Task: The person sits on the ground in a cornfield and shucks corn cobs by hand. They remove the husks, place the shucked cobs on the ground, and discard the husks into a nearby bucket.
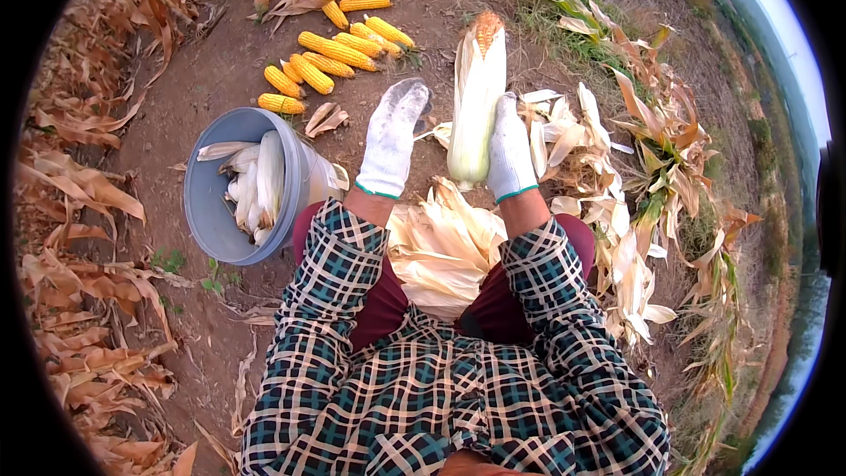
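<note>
head view: right hand (511, 150) grips husked corn ear (477, 97), left hand (393, 137) open beside

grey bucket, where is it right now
In the head view the grey bucket sits on the dirt at the person's left, beside the left knee, with unhusked ears inside; the pile of husked yellow cobs lies just beyond it.

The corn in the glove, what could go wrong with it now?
Only the right hand holds the husked corn ear; the left hand is open beside it, so the ear might slip from that one-handed grip onto the dirt. The pile of husks between the knees could bury a dropped ear. The grey bucket leans on its side and may spill its ears.
</note>
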`<control>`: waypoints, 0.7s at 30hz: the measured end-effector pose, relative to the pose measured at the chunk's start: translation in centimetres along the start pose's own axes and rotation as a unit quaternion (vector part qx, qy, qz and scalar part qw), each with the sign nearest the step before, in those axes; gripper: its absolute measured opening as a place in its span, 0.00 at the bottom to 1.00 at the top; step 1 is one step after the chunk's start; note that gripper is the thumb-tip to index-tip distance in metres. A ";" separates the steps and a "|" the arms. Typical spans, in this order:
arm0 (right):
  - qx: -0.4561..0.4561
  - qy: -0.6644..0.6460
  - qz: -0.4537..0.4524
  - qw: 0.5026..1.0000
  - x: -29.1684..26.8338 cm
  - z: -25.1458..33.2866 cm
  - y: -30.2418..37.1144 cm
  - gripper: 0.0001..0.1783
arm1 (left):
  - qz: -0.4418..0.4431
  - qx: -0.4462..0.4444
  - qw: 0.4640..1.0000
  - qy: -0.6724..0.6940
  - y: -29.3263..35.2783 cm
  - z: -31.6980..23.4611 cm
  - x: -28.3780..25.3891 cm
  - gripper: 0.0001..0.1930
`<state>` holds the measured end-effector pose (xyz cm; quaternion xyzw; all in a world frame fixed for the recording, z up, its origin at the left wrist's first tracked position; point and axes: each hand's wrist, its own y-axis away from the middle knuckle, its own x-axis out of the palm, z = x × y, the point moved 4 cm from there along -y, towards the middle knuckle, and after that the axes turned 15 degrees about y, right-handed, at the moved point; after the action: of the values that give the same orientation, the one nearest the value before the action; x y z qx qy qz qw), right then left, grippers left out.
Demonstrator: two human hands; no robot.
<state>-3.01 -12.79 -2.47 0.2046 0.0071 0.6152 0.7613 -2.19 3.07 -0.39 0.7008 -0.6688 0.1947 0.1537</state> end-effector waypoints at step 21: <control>-0.293 0.331 -0.033 0.896 0.7 -0.1 1.9 0.22 | 0.120 -0.136 0.965 0.187 1.4 2.7 2.5 0.26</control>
<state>-4.64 -11.81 -1.81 -0.2439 0.0846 0.5962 0.7602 -3.32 -0.48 -1.64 0.5389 -0.7278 0.2462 0.3454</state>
